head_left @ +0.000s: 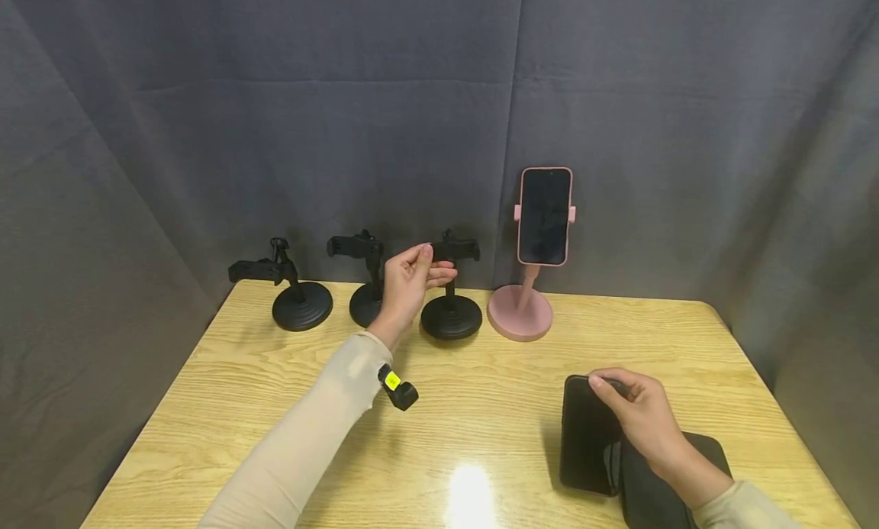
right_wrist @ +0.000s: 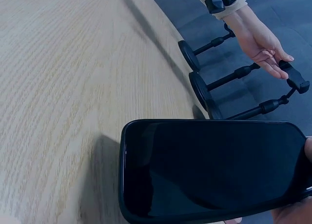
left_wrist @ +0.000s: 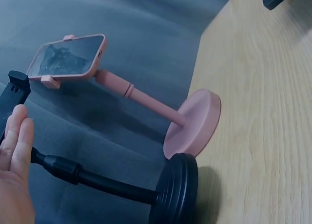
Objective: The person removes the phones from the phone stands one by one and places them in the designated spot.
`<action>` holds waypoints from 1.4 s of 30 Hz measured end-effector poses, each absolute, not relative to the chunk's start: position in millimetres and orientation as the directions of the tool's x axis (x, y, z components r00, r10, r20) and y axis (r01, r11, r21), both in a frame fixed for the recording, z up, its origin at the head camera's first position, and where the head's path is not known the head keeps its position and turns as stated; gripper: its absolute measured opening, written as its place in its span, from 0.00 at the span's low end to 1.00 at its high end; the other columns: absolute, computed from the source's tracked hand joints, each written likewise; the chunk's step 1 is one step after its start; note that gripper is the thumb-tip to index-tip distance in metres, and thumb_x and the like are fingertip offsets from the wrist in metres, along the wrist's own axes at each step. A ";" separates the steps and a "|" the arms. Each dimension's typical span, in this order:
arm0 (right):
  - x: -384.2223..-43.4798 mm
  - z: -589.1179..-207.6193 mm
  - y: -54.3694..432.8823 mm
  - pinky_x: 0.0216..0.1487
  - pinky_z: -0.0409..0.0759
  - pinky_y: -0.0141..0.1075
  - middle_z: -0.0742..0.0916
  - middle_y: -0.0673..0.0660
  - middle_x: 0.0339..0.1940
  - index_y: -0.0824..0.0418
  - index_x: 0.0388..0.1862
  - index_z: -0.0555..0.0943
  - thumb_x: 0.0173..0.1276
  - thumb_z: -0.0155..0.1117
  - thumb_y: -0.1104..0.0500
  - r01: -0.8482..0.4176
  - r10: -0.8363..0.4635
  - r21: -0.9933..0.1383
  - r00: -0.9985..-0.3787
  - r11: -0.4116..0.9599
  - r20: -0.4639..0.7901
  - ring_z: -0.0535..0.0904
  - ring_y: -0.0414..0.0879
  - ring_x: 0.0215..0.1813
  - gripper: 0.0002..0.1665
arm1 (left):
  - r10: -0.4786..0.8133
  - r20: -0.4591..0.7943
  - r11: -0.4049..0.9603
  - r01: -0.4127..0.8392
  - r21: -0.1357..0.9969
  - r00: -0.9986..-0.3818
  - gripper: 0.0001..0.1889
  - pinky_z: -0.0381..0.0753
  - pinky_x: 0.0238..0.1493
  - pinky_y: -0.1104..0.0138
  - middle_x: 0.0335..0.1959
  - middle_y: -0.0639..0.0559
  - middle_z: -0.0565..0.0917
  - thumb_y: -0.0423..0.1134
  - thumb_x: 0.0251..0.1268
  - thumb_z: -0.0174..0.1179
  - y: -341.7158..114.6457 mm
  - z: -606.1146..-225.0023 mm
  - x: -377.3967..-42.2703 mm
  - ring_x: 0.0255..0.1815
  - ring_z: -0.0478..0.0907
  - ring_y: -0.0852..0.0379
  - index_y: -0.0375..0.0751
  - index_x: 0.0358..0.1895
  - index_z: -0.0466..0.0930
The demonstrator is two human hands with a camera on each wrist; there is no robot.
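Note:
My left hand (head_left: 410, 285) pinches the left end of the clamp on a black phone stand (head_left: 451, 315), with the thumb on the near side. In the left wrist view its fingers (left_wrist: 19, 141) lie along that clamp. My right hand (head_left: 642, 414) grips a black phone (head_left: 589, 437) by its top end. The phone is upright, screen facing me, above the table; the right wrist view shows the dark screen (right_wrist: 214, 170) close up. Beside the black stand, a pink phone stand (head_left: 519, 313) holds a pink-cased phone (head_left: 545, 216) upright in its clamp.
Two more black phone stands (head_left: 302, 306) (head_left: 364, 304) stand to the left along the back edge of the wooden table (head_left: 426, 422). Partly under my right forearm lies a flat black object (head_left: 648, 491). A grey curtain (head_left: 309, 132) hangs behind the table.

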State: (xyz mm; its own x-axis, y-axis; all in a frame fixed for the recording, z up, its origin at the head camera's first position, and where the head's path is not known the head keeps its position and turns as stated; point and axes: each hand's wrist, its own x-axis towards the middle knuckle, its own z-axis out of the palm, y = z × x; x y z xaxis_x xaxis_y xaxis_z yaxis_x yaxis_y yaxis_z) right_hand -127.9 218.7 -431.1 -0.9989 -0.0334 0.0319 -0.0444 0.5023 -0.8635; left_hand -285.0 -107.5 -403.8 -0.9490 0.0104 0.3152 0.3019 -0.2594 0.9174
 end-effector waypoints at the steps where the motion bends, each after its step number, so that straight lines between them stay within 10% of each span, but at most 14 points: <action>1: -127.9 -431.1 218.4 0.56 0.75 0.24 0.86 0.43 0.55 0.68 0.57 0.81 0.79 0.57 0.52 -0.044 -0.035 -0.863 -0.999 0.504 0.031 0.76 0.24 0.54 0.21 | 0.011 0.311 -0.258 0.298 0.919 -0.950 0.22 0.89 0.43 0.68 0.42 0.26 0.87 0.41 0.81 0.49 -108.3 -404.4 -285.4 0.31 0.89 0.64 0.24 0.64 0.73; 8: -129.1 -431.9 217.5 0.69 0.67 0.65 0.83 0.29 0.49 0.70 0.57 0.81 0.79 0.58 0.51 -0.039 -0.049 -0.884 -0.999 0.467 0.018 0.72 0.22 0.57 0.24 | 0.021 0.278 -0.236 0.266 0.935 -0.960 0.22 0.88 0.44 0.69 0.45 0.23 0.85 0.39 0.81 0.49 -111.2 -408.0 -288.0 0.31 0.89 0.65 0.25 0.67 0.71; 15: -130.6 -433.9 217.6 0.68 0.53 0.79 0.81 0.68 0.65 0.73 0.58 0.79 0.79 0.58 0.51 -0.010 -0.078 -0.896 -0.997 0.444 -0.028 0.64 0.69 0.75 0.25 | 0.032 0.239 -0.224 0.226 0.948 -0.971 0.22 0.88 0.45 0.69 0.44 0.26 0.86 0.37 0.81 0.48 -112.0 -412.1 -288.9 0.31 0.88 0.66 0.24 0.69 0.69; 37: -143.5 -456.2 230.9 0.70 0.66 0.69 0.77 0.70 0.69 0.72 0.64 0.75 0.82 0.52 0.48 0.046 -0.110 -0.863 -0.987 0.503 -0.116 0.69 0.68 0.72 0.29 | 0.080 0.245 -0.190 0.227 0.955 -0.966 0.20 0.89 0.43 0.67 0.45 0.19 0.83 0.38 0.82 0.46 -115.5 -419.1 -281.5 0.29 0.87 0.66 0.25 0.63 0.73; 42: -151.1 -460.8 237.9 0.62 0.80 0.47 0.84 0.66 0.61 0.69 0.59 0.80 0.79 0.57 0.52 -0.074 -0.180 -0.811 -0.983 0.580 -0.039 0.80 0.48 0.61 0.22 | 0.082 0.252 -0.196 0.232 0.953 -0.964 0.20 0.89 0.42 0.68 0.43 0.22 0.84 0.38 0.82 0.47 -117.3 -421.3 -281.1 0.29 0.88 0.65 0.24 0.64 0.72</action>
